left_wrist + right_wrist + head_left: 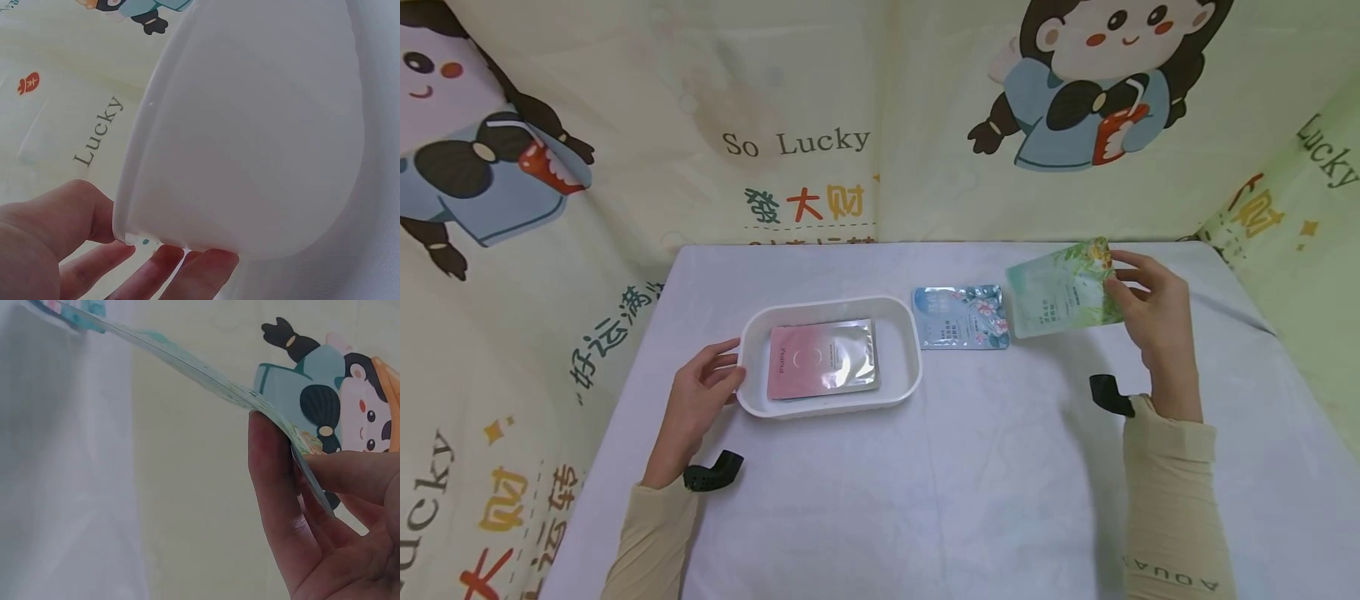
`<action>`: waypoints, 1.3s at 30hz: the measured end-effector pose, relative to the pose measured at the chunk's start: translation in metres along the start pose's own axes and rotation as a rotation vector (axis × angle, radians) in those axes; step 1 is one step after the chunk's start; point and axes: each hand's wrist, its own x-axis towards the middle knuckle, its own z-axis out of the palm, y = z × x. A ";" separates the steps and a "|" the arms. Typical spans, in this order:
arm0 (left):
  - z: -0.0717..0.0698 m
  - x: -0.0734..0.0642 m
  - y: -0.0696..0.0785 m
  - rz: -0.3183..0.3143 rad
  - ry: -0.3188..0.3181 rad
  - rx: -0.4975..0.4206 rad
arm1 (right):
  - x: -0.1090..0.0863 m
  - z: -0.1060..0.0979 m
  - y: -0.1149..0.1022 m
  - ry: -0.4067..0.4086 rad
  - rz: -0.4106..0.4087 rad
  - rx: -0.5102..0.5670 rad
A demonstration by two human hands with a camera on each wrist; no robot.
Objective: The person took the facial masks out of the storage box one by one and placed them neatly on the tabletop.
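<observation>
In the head view, a white plastic tray (829,408) holds a pink and silver facial mask packet (820,358). My left hand (696,400) grips the tray's left end; the left wrist view shows the thumb at the rim and fingertips against the outer wall. Raised above the table at the right, a green facial mask packet (1063,292) is pinched by its right edge between thumb and fingers of my right hand (1157,312). The right wrist view shows this packet (187,369) edge-on. Between it and the tray lies a blue floral packet (962,318).
A white cloth (880,517) covers the table. Behind it and at the sides hangs a cream curtain (925,192) printed with cartoon figures and lettering. Each wrist wears a black camera mount (715,472).
</observation>
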 end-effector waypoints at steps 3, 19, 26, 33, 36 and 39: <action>0.000 0.000 0.000 0.006 0.002 -0.001 | 0.002 0.002 0.005 -0.006 0.020 0.004; 0.001 -0.001 -0.002 0.009 0.010 -0.004 | 0.012 0.010 0.029 -0.041 0.120 -0.015; 0.001 0.000 -0.001 0.001 0.014 0.007 | 0.015 0.010 0.038 -0.062 0.154 -0.032; 0.001 0.001 -0.001 0.006 0.017 0.010 | 0.017 0.011 0.046 -0.103 0.174 -0.044; 0.001 0.001 0.000 0.004 0.017 0.004 | 0.018 0.011 0.050 -0.120 0.168 -0.054; 0.000 0.001 0.000 0.002 0.013 -0.002 | 0.019 0.011 0.053 -0.141 0.156 -0.062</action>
